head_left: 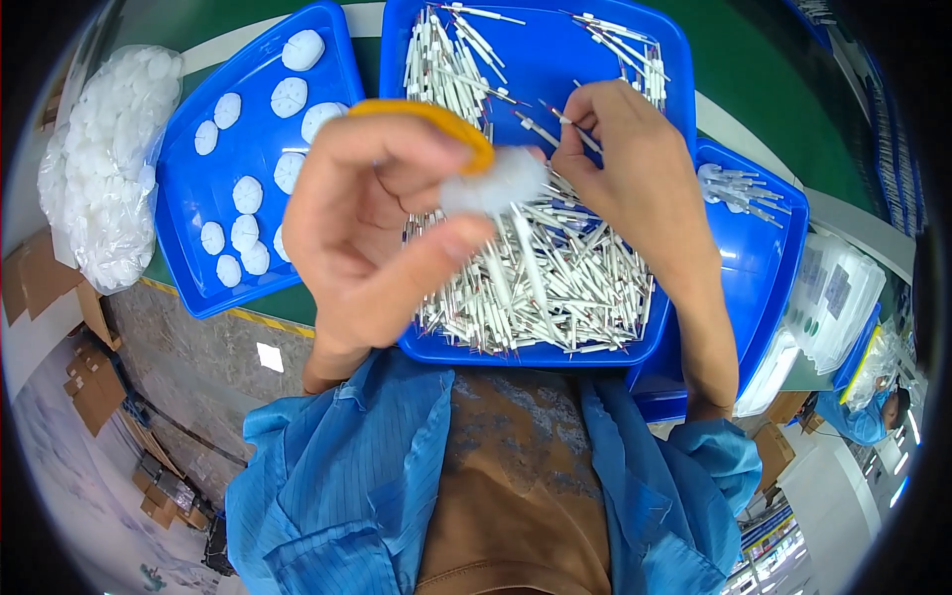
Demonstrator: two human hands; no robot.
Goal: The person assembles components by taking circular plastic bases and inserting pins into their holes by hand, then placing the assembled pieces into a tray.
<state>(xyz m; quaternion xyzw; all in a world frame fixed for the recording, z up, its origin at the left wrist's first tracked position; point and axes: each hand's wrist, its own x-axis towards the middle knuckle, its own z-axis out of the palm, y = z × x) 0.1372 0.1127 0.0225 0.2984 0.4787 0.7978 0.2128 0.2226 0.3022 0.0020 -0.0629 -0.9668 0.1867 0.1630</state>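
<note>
White foam disc (493, 181) pinched in left hand (372, 223).

blue trays (188, 268) everywhere, white round pads (248, 193) in the left one, white sticks (555, 288) with silver and red tips, orange ring (426, 117), blue coat (337, 486), brown shirt (516, 476)

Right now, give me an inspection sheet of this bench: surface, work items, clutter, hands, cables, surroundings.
Surface: green bench top, mostly covered by blue trays.
Work items: white pad with thin rods hanging from it; middle tray full of thin white rods.
Clutter: left tray of round white pads; bag of pads; right tray.
Hands: left hand holds the pad; right hand pinches a rod.
Cables: nothing seen.
Surroundings: cardboard boxes on the floor.
</note>
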